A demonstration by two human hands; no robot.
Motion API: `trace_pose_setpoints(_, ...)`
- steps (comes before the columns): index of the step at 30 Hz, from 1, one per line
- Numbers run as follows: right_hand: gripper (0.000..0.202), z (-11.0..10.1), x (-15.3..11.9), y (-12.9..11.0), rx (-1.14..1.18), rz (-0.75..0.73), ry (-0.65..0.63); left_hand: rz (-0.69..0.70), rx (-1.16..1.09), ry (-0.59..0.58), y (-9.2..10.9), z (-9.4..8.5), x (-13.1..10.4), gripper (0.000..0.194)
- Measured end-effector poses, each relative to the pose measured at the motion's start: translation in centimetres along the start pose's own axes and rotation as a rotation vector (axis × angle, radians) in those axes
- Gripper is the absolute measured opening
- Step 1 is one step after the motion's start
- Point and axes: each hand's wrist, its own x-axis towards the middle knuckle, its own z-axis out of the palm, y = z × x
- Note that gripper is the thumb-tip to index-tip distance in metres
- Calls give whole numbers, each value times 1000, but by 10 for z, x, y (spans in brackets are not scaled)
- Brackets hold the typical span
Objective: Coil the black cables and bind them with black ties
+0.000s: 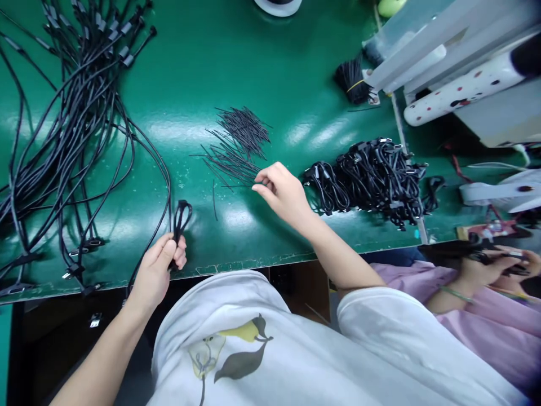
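Observation:
My left hand (158, 265) is closed around a black cable folded into a short bundle (182, 217), whose loops stick up above the fist near the table's front edge. Over the pile of loose black twist ties (236, 160), my right hand (283, 194) has its thumb and forefinger pinched together. One thin twist tie (236, 186) runs sideways to these fingertips. Further back lies a denser heap of short ties (245, 129). A single tie (214, 200) rests apart, between the two hands.
Many long black cables (84, 113) sprawl over the left of the green table (186, 73), some hanging off its front. Bundled cables (372, 180) are heaped at right, behind them a banded bunch of ties (353, 82). At far right, a co-worker's hands (502, 265) hold black cable.

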Motion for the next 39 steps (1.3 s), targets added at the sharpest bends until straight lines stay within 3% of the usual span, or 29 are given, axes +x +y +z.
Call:
trace_pose_setpoints(2, 9, 4, 4, 19, -85, 155, -86, -30, -164, 40, 4, 4, 3, 32)
trace_pose_setpoints(6, 7, 11, 8, 27, -216, 194, -220, -39, -242, 41, 10, 17, 3, 34)
trace_pose_setpoints(12, 9, -6, 4, 17, -254, 219, -64, -10, -247, 2, 11, 23, 0, 33)
trace_pose_setpoints(15, 9, -5, -2, 2, -32, 282, 29, -10, -251, -38, 10, 27, -1, 32)
trace_pose_setpoints(18, 14, 9, -13, -30, 385, 254, -66, -8, -266, -85, 8, 34, 0, 39)
trace_pose_setpoints(20, 13, 21, -22, -54, 535, 135, -210, -6, -272, -106, 5, 38, 2, 49)
trace_pose_setpoints(22, 12, 30, -30, -75, 477, -29, -263, 26, -225, -74, 1, 38, 5, 51)
trace_pose_setpoints(26, 17, 39, -29, -93, -45, -486, -6, 204, 146, 56, -5, 31, 10, 44)
trace_pose_setpoints(28, 19, 38, -20, -94, -261, -767, 112, 282, 339, 47, -5, 26, 11, 40)
trace_pose_setpoints(30, 19, 34, -9, -94, -357, -961, 123, 301, 434, -6, -2, 21, 12, 38)
trace_pose_setpoints(33, 21, 26, 4, -95, -412, -1097, 3, 217, 385, -103, 0, 15, 11, 39)
trace_pose_setpoints(39, 25, 15, 8, -104, -484, -1229, -198, 2, -24, -182, -5, 18, 15, 44)
